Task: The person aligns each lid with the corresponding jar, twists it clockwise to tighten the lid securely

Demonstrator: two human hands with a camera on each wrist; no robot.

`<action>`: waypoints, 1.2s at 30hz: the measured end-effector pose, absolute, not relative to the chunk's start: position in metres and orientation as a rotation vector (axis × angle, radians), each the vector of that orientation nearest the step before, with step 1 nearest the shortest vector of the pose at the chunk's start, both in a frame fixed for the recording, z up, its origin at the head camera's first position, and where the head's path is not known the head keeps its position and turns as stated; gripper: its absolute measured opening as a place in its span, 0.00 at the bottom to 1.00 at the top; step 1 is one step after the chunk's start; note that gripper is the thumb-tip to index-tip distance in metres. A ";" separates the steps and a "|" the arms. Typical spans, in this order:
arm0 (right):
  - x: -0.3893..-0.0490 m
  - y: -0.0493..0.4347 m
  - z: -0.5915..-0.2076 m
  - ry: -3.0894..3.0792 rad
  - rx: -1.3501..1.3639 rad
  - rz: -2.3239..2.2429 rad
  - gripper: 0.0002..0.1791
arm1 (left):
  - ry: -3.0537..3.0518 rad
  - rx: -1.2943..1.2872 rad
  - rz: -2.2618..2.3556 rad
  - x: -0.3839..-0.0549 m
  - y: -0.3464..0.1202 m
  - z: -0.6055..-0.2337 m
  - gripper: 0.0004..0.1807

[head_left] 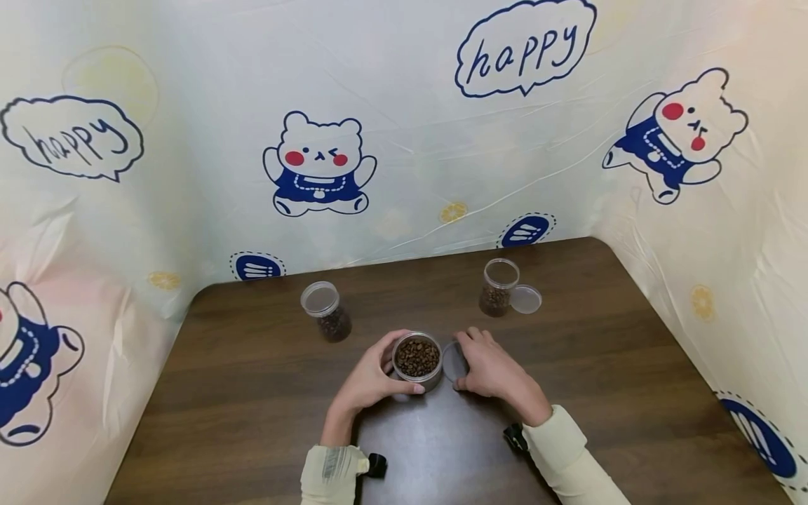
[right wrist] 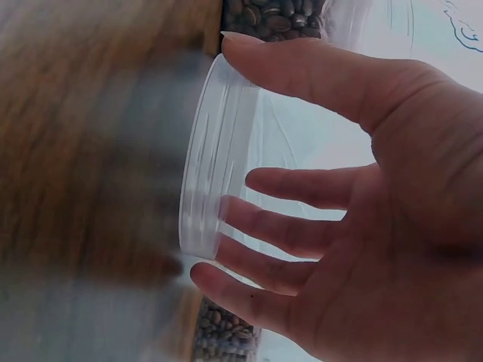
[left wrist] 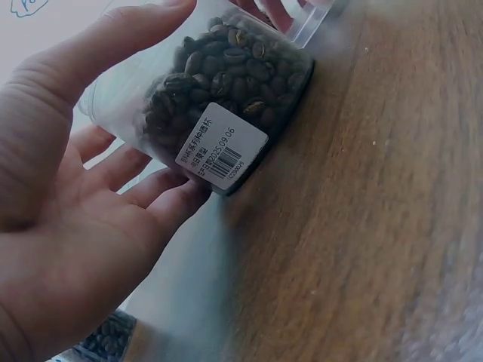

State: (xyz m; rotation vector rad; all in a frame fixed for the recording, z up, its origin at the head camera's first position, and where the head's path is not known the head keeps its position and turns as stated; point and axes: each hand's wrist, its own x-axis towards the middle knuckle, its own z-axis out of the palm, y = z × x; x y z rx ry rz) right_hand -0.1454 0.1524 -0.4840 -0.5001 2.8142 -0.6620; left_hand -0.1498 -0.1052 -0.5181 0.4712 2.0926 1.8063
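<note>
Backdrop [head_left: 413, 161]: pale sheeting, creased, printed with blue-clad bears [head_left: 320, 165], orange slices and "happy" [head_left: 527, 52] in speech bubbles.
Desk [head_left: 233, 400]: brown wood grain, glossy toward the near side.
Near jar [head_left: 432, 383]: upright on the desk, between the two hands, clear, uncapped, mouth upward.
Beans [head_left: 418, 356]: brown, glossy, showing at the near jar's mouth and through its wall.
Label [left wrist: 221, 147]: white, low on the near jar's side, with a barcode and "2025.09.06".
Left hand [head_left: 369, 379]: partly closed, gripping the near jar, thumb along one side, fingers round the other.
Right hand [head_left: 495, 366]: half open over the near lid, thumb by one edge, fingers spread toward the opposite edge; cannot tell whether it grips or merely touches.
Near lid [head_left: 452, 361]: clear, round, just right of the near jar.
Left jar [head_left: 333, 324]: beyond the left hand, dark beans inside.
Right jar [head_left: 496, 294]: beyond the right hand, part-filled with beans.
Spare lid [head_left: 527, 299]: flat beside the right jar.
Sleeves [head_left: 555, 438]: cream, both wrists bearing black gear [head_left: 376, 466].
</note>
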 end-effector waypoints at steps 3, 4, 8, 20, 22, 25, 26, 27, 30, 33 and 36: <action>-0.144 0.154 -0.485 2.825 -0.497 -0.686 0.44 | 2.094 0.474 1.802 -0.150 -0.105 -0.519 0.51; -0.144 0.154 -0.485 2.823 -0.491 -0.700 0.45 | 2.091 0.474 1.803 -0.150 -0.105 -0.519 0.51; -0.142 0.161 -0.484 2.803 -0.480 -0.740 0.48 | 2.084 0.479 1.807 -0.150 -0.106 -0.521 0.52; -0.142 0.180 -0.486 2.763 -0.403 -0.735 0.53 | 2.103 0.476 1.782 -0.149 -0.108 -0.521 0.52; -0.141 0.180 -0.487 2.769 -0.415 -0.740 0.49 | 2.105 0.481 1.774 -0.149 -0.108 -0.521 0.53; -0.140 0.180 -0.488 2.785 -0.441 -0.750 0.44 | 2.103 0.494 1.762 -0.149 -0.108 -0.520 0.53; -0.140 0.180 -0.488 2.787 -0.452 -0.757 0.44 | 2.101 0.498 1.758 -0.149 -0.108 -0.520 0.53; -0.140 0.181 -0.488 2.790 -0.461 -0.763 0.43 | 2.101 0.505 1.756 -0.149 -0.109 -0.520 0.53; -0.141 0.182 -0.489 2.789 -0.505 -0.804 0.43 | 2.096 0.516 1.751 -0.149 -0.109 -0.520 0.53; -0.143 0.183 -0.489 2.770 -0.542 -0.879 0.44 | 2.087 0.521 1.758 -0.149 -0.109 -0.520 0.53; -0.144 0.182 -0.490 2.743 -0.570 -0.969 0.45 | 2.083 0.519 1.761 -0.150 -0.109 -0.520 0.53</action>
